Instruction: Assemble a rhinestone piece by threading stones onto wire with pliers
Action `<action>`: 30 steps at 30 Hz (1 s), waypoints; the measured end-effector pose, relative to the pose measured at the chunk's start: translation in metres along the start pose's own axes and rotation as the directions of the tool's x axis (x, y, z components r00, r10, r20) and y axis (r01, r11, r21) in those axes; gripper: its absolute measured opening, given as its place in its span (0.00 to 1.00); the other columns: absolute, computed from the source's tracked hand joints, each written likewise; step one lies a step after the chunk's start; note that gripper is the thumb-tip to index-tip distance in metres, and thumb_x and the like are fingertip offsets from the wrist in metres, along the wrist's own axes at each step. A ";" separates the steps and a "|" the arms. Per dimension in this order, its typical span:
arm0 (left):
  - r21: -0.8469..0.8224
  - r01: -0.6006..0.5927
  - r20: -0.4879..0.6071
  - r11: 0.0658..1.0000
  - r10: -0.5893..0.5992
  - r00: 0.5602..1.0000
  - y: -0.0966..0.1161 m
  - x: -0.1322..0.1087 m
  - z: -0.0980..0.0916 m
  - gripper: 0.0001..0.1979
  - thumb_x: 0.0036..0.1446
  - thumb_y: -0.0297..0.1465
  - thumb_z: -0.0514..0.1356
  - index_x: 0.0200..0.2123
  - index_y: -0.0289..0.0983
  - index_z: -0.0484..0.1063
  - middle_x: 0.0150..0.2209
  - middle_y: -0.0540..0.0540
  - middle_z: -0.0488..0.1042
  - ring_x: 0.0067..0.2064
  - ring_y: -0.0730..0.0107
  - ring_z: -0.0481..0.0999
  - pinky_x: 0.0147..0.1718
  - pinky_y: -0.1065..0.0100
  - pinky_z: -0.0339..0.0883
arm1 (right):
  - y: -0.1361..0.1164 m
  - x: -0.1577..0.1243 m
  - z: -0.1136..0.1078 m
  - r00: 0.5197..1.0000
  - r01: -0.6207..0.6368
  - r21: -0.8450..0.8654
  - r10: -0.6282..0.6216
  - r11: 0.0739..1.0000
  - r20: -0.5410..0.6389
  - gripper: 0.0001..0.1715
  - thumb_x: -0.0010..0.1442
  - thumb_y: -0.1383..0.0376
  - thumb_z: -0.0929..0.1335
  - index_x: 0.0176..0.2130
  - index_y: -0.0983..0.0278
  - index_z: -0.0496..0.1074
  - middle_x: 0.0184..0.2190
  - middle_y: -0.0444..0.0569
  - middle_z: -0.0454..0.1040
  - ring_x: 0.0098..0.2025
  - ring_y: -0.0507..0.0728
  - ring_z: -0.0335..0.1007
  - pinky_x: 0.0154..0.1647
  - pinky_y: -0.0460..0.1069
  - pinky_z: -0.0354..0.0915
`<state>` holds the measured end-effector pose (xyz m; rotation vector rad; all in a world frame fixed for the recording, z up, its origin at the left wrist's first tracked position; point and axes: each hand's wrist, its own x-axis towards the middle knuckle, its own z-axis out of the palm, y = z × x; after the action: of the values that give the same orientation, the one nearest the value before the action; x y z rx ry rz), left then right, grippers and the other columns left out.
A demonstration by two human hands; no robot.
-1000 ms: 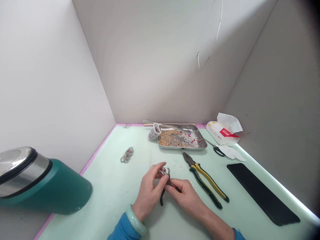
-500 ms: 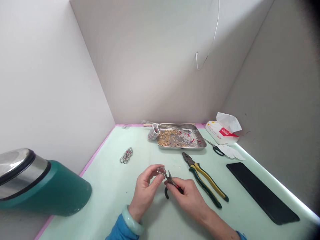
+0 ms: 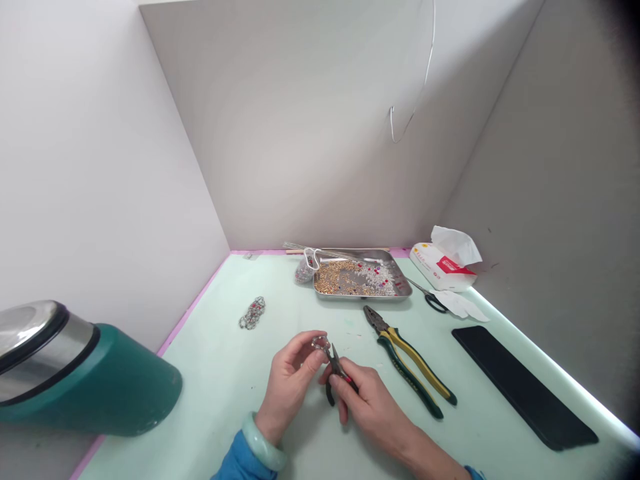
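Observation:
Between thumb and forefinger, my left hand [image 3: 291, 377] pinches a small loop of silvery beaded wire [image 3: 321, 343]. My right hand [image 3: 367, 399] is wrapped round small needle-nose pliers [image 3: 335, 361] with dark handles and a touch of red. The plier jaws are parted, and their tips are at the right side of the beaded loop; whether they touch it is too small to tell. A beaded chain [image 3: 253, 313] with a few red beads lies on the mat, up and left of my hands.
A metal tray [image 3: 363, 297] holds gold, clear and red beads, with a bead bag [image 3: 304, 269] beside it. Large pliers [image 3: 410, 363], scissors [image 3: 434, 301], a tissue box [image 3: 443, 265] and a black slab [image 3: 525, 387] lie rightward. A green bottle [image 3: 125, 380] is left.
My right hand and the small pliers have shifted slightly left and turned more upright, and its lower fingers have spread from the handles. My left hand still pinches the loop.

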<state>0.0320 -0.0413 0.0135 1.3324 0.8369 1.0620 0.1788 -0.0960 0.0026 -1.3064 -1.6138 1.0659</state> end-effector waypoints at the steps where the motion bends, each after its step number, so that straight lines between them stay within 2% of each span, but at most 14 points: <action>1: 0.011 -0.011 0.002 1.000 0.011 1.000 0.000 0.000 0.000 0.14 0.54 0.36 0.60 0.42 0.36 0.73 0.38 0.44 0.76 0.38 0.67 0.74 0.39 0.67 0.68 | -0.001 0.000 -0.001 1.000 0.004 -0.041 -0.005 0.999 -0.014 0.12 0.66 0.63 0.57 0.35 0.63 0.65 0.17 0.38 0.62 0.22 0.50 0.59 0.26 0.45 0.56; 6: 0.028 -0.024 0.017 0.999 0.023 1.000 -0.002 0.001 -0.001 0.14 0.54 0.35 0.61 0.43 0.35 0.73 0.36 0.44 0.76 0.36 0.68 0.74 0.40 0.67 0.68 | -0.002 0.000 -0.002 0.990 0.062 -0.291 -0.097 0.955 -0.104 0.14 0.66 0.62 0.57 0.28 0.62 0.59 0.23 0.41 0.63 0.25 0.51 0.57 0.27 0.46 0.52; 13: 0.053 0.006 0.037 0.999 -0.008 0.999 -0.007 0.002 0.000 0.14 0.53 0.35 0.61 0.42 0.36 0.73 0.38 0.43 0.75 0.37 0.67 0.74 0.40 0.66 0.69 | 0.011 0.002 0.001 0.971 0.141 -0.412 -0.206 0.900 -0.118 0.13 0.66 0.65 0.56 0.29 0.62 0.59 0.25 0.42 0.64 0.26 0.51 0.59 0.27 0.46 0.53; 21: 0.128 -0.073 0.076 0.989 0.064 0.995 -0.010 0.002 0.001 0.11 0.54 0.34 0.61 0.41 0.36 0.73 0.38 0.44 0.73 0.39 0.66 0.73 0.40 0.66 0.69 | 0.014 0.002 0.001 0.959 0.110 -0.457 -0.215 0.883 -0.185 0.10 0.66 0.66 0.56 0.37 0.62 0.65 0.33 0.48 0.65 0.32 0.54 0.65 0.32 0.48 0.59; 30: 0.142 -0.140 0.106 0.980 0.126 0.986 -0.006 0.003 -0.001 0.10 0.55 0.31 0.60 0.41 0.39 0.75 0.37 0.46 0.71 0.38 0.69 0.72 0.39 0.69 0.67 | 0.013 0.003 -0.002 0.970 0.168 -0.352 -0.219 0.921 -0.110 0.09 0.65 0.68 0.58 0.38 0.61 0.65 0.32 0.46 0.67 0.33 0.53 0.64 0.34 0.48 0.60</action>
<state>0.0326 -0.0376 0.0077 1.5721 0.7759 1.0455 0.1847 -0.0910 -0.0084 -1.3740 -1.8252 0.5702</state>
